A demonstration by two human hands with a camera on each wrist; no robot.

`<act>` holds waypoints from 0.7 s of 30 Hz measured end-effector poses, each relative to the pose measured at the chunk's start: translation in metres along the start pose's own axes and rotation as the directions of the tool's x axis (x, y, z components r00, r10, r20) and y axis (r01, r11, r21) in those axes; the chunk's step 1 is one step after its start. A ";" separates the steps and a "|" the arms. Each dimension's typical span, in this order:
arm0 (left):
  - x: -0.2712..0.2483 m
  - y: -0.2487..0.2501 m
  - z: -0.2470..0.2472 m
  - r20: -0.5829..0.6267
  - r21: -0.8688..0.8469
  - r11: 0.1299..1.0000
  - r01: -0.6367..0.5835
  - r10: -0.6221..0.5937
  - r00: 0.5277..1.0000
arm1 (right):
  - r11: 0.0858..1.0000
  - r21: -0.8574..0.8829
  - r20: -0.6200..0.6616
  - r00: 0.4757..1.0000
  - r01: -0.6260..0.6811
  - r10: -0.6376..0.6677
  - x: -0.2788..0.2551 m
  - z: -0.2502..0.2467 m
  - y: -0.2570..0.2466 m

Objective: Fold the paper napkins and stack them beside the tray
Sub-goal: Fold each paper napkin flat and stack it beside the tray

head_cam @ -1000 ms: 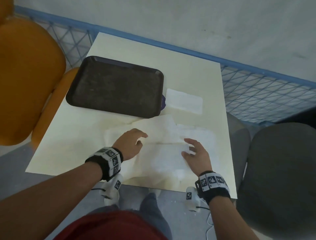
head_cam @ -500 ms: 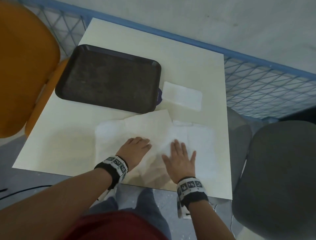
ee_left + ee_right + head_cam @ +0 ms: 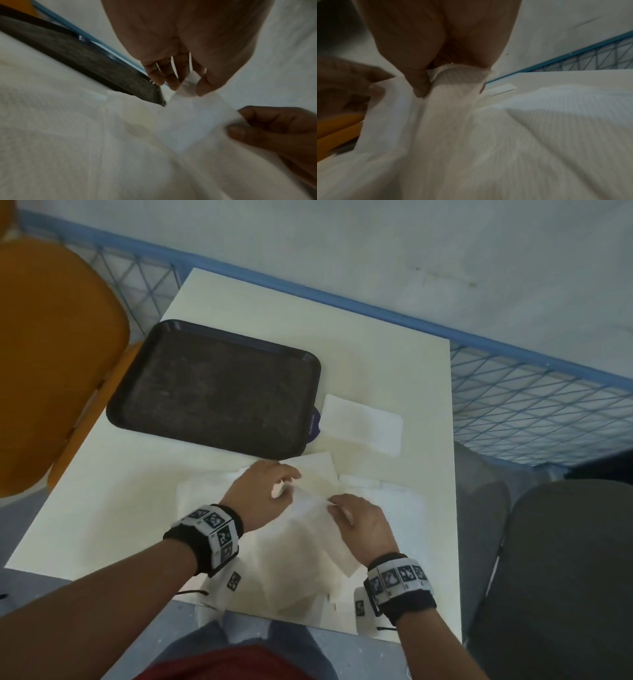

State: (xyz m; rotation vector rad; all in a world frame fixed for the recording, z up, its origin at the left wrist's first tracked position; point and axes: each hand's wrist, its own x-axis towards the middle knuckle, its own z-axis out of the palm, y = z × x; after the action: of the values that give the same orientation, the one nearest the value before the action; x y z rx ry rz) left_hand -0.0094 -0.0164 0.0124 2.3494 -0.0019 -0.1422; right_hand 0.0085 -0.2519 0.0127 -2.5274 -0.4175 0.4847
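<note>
Cream table (image 3: 376, 354), dark tray (image 3: 219, 392), folded napkin (image 3: 363, 424), unfolded napkins (image 3: 301, 563)

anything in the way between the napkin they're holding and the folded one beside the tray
Nothing visible. Both hands, left hand and right hand, pinch the napkin. Only bare table and flat napkin paper lie between it and the folded napkin right of the tray.

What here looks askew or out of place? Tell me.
A dark purple item is wedged under the tray at its right edge, mostly hidden. The unfolded napkins overlap crookedly. The folded napkin lies neatly.
</note>
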 end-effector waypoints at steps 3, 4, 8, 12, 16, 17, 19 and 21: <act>0.020 -0.011 -0.003 -0.107 0.114 0.971 0.209 -0.197 0.974 | 0.992 0.092 0.000 0.997 -0.081 0.081 0.028 -0.035 0.012; 0.024 -0.014 -0.002 -0.116 0.138 0.952 0.273 -0.259 0.959 | 0.992 0.098 -0.005 0.996 -0.083 0.084 0.040 -0.045 0.017; 0.032 -0.022 0.008 -0.072 0.255 0.893 0.370 -0.364 0.929 | 0.989 0.106 -0.024 0.994 -0.099 0.102 0.096 -0.081 0.035; 0.037 -0.020 0.012 -0.064 0.273 0.880 0.389 -0.387 0.920 | 0.992 0.019 -0.017 0.992 -0.126 0.127 0.155 -0.105 0.039; 0.040 -0.014 0.010 -0.050 0.254 0.905 0.341 -0.340 0.939 | 0.991 -0.025 0.001 0.991 -0.131 0.131 0.206 -0.104 0.046; 0.041 -0.011 0.008 -0.059 0.253 0.910 0.327 -0.323 0.944 | 0.990 -0.052 -0.003 0.991 -0.134 0.134 0.216 -0.102 0.049; 0.043 -0.007 0.003 -0.077 0.234 0.922 0.309 -0.300 0.951 | 0.981 -0.144 -0.009 0.991 -0.134 0.134 0.234 -0.096 0.054; 0.044 -0.002 -0.001 -0.069 0.192 0.930 0.312 -0.305 0.950 | 0.944 -0.299 -0.006 0.989 -0.142 0.147 0.243 -0.090 0.058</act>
State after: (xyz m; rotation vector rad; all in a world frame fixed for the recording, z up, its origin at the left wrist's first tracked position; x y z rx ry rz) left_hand 0.0347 -0.0167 0.0072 2.5406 0.3912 -0.2626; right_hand 0.2734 -0.2450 -0.0090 -2.8633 -0.3334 0.5324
